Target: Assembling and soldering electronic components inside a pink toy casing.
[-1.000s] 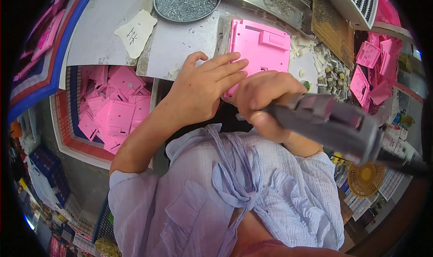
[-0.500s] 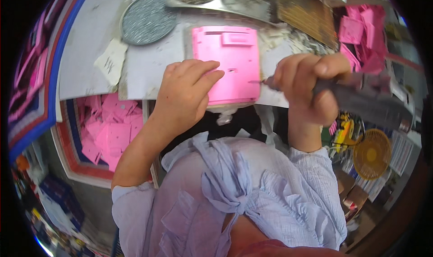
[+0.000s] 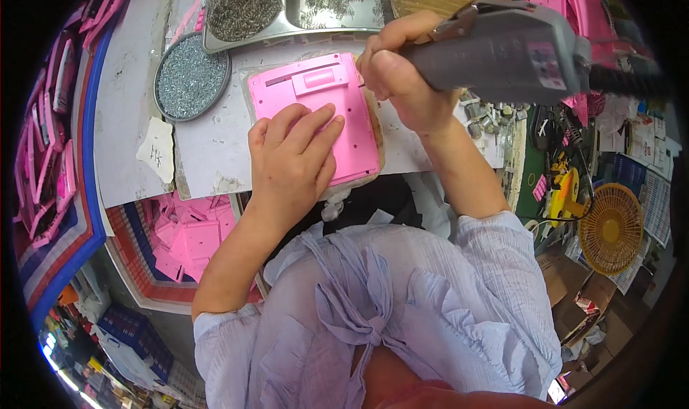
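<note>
A pink plastic housing (image 3: 355,140) lies on a pad at the table's front edge, with a raised rectangle near its far end and several small holes. My left hand (image 3: 291,154) rests on its left half, fingers spread over the surface. My right hand (image 3: 413,82) is wrapped round a dark grey electric screwdriver (image 3: 502,57), held nearly level with its cord running off to the right. The screwdriver's front end is at the housing's far right corner. My fingers hide most of its bit, and I cannot tell whether it touches.
Small screws (image 3: 192,75) fill a round dish at the far left. Behind the housing stands a metal tray (image 3: 284,3) with small metal pieces. Pink parts (image 3: 197,240) lie in a bin below left, more (image 3: 43,150) at the far left. A yellow fan (image 3: 610,229) is at right.
The screwdriver has moved up and left, from beside the housing's right edge to its far right corner. The housing appears further left and tilted, my left hand still on it.
</note>
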`<control>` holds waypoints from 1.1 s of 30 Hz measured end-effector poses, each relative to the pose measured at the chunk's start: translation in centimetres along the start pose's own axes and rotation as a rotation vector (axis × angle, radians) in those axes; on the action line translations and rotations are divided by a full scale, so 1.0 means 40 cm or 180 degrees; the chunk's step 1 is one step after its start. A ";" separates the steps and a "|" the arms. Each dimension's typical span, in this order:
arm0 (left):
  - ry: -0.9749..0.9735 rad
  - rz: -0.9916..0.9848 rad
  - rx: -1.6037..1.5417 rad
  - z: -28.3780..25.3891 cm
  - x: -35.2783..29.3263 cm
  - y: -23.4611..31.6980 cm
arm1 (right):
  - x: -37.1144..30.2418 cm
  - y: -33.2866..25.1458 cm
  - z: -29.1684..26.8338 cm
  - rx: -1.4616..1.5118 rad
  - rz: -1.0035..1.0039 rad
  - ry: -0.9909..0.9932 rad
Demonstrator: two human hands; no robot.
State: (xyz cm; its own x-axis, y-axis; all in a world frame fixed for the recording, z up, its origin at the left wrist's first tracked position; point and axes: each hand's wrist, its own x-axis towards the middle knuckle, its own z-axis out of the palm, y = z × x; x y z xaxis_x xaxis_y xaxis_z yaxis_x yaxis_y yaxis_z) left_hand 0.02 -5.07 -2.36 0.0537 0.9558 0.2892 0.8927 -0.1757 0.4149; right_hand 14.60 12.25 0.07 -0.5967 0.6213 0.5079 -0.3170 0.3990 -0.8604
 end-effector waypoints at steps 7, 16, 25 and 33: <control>0.0080 -0.0065 0.0050 0.007 -0.002 0.001 | -0.110 -0.095 -0.001 0.0331 0.0260 -0.0176; 0.0506 -0.0131 0.0238 -0.010 0.101 -0.126 | -0.062 -0.175 0.013 0.0696 0.0225 0.0115; 0.3116 -0.2874 -0.0699 -0.092 -0.579 -0.253 | 0.003 -0.211 -0.108 0.1430 -0.0022 -0.0550; 0.5063 -0.5676 -0.2325 0.061 -1.054 -0.419 | 0.056 -0.124 -0.002 0.1430 0.0267 -0.0015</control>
State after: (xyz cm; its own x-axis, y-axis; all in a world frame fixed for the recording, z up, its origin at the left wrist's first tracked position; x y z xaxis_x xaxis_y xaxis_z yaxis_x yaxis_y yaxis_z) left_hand -16.12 -41.85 -23.62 -0.7186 -0.4852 -0.4982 -0.5025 -0.1331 0.8543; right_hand 14.89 11.71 5.49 -0.6369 0.6355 0.4363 -0.5551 0.0147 -0.8317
